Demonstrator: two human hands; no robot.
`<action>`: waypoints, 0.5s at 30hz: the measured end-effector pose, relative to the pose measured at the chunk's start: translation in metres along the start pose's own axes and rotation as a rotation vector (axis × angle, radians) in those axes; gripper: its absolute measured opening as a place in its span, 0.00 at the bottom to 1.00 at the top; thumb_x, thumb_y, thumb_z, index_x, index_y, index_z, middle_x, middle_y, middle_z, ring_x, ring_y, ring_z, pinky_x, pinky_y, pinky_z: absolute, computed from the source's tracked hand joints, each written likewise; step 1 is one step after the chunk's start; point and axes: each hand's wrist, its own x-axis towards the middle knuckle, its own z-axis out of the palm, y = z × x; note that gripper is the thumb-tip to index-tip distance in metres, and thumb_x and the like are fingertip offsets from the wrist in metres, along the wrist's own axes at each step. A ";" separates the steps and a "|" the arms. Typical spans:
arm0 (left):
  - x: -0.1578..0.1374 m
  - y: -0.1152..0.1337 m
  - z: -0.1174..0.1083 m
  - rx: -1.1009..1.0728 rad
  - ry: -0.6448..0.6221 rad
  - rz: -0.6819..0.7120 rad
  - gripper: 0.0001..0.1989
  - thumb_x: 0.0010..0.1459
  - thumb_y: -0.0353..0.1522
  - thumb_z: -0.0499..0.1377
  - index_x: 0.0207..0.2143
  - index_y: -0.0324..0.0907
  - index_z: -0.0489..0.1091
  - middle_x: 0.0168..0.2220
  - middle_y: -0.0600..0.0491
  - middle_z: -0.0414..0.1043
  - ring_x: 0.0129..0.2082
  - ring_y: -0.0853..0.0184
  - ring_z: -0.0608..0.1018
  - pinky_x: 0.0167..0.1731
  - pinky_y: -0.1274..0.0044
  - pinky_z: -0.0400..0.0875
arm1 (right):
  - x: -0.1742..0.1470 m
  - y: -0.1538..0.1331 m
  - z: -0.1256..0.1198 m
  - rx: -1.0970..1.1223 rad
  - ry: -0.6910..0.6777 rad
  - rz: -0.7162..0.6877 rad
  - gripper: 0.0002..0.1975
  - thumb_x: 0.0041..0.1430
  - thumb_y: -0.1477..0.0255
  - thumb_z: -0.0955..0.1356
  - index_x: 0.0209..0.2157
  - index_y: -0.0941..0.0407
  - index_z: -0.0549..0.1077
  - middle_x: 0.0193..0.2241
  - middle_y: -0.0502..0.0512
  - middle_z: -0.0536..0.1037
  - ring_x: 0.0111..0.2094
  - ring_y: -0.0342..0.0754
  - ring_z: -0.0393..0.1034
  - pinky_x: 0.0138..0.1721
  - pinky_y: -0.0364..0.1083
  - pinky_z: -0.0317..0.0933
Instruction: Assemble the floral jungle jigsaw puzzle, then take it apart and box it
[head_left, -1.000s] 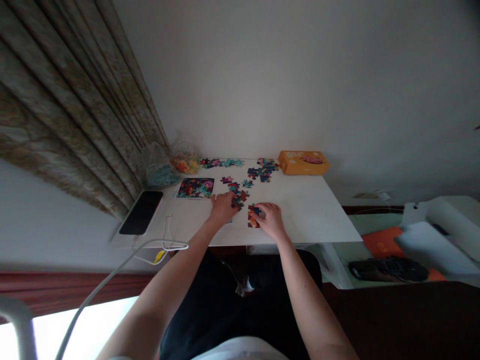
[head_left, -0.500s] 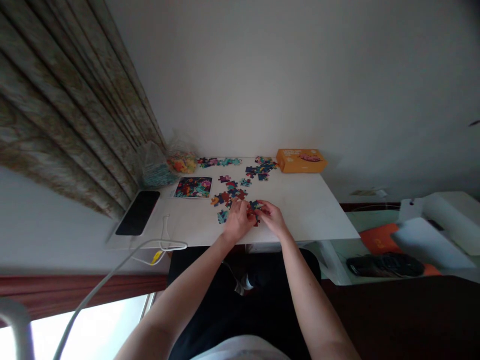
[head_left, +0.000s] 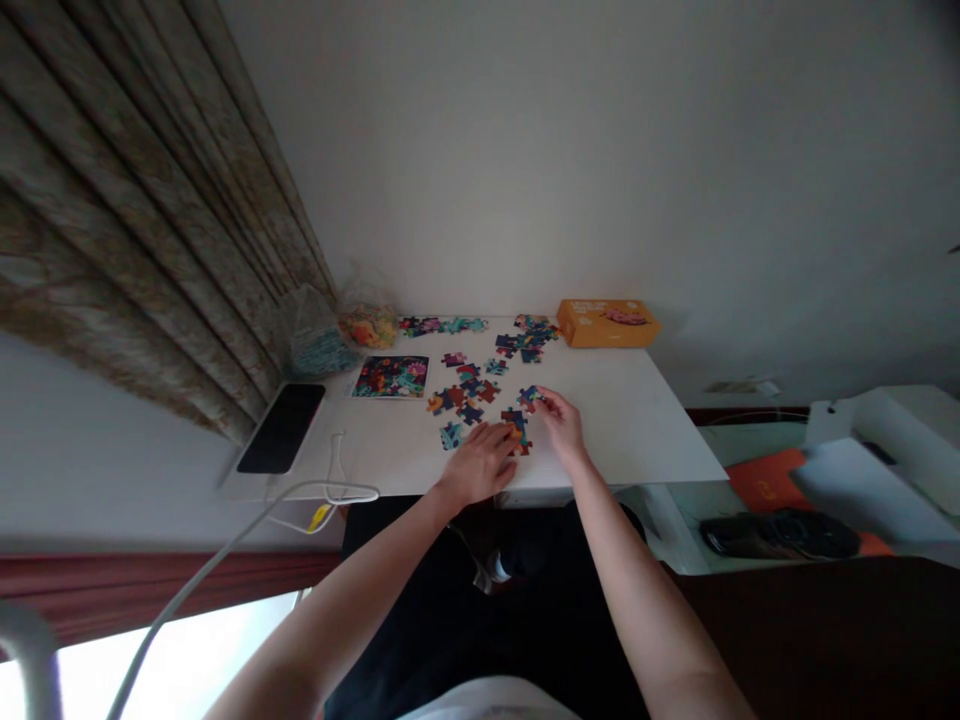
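Pinching a puzzle piece (head_left: 528, 398) in the right hand (head_left: 562, 422), well right of the picture card (head_left: 391, 377). Resting the left hand (head_left: 482, 465) on a puzzle section (head_left: 523, 440), right of and nearer than the card; cannot tell whether gripping. Seemingly mid-fitting; next, probably calls for matching edges.

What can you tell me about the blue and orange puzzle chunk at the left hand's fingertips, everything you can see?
The puzzle chunk looks like printed card, dark blue and orange, with knobbed edges. It appears to lie flat near the front edge of the white table. Fingers of the left hand rest at its left side, hiding part of it. Its inner joins are too small to make out.
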 end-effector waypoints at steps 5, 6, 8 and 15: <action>0.004 0.005 -0.001 0.013 -0.027 0.000 0.19 0.65 0.35 0.59 0.58 0.46 0.71 0.63 0.44 0.69 0.65 0.53 0.69 0.68 0.53 0.56 | 0.034 0.000 0.006 -0.044 -0.174 -0.025 0.24 0.52 0.52 0.73 0.43 0.55 0.81 0.33 0.54 0.83 0.34 0.51 0.76 0.40 0.50 0.70; 0.004 0.005 -0.001 0.009 -0.030 -0.005 0.19 0.65 0.35 0.58 0.58 0.46 0.71 0.64 0.44 0.68 0.66 0.54 0.68 0.68 0.54 0.55 | 0.038 0.001 0.008 -0.040 -0.212 -0.017 0.24 0.52 0.52 0.74 0.42 0.55 0.81 0.31 0.54 0.82 0.33 0.51 0.76 0.40 0.49 0.69; 0.003 0.003 0.001 -0.002 -0.035 -0.007 0.20 0.65 0.35 0.58 0.59 0.46 0.71 0.64 0.45 0.68 0.67 0.55 0.66 0.69 0.56 0.56 | 0.044 0.004 0.013 -0.036 -0.271 -0.003 0.24 0.51 0.52 0.74 0.41 0.56 0.81 0.30 0.53 0.82 0.32 0.50 0.76 0.39 0.49 0.69; 0.002 0.001 0.003 -0.030 -0.027 0.032 0.22 0.66 0.36 0.58 0.61 0.47 0.69 0.65 0.46 0.68 0.68 0.59 0.66 0.69 0.59 0.56 | 0.042 0.018 0.009 -0.110 -0.102 -0.059 0.23 0.59 0.52 0.69 0.45 0.55 0.79 0.33 0.54 0.82 0.33 0.50 0.74 0.40 0.49 0.69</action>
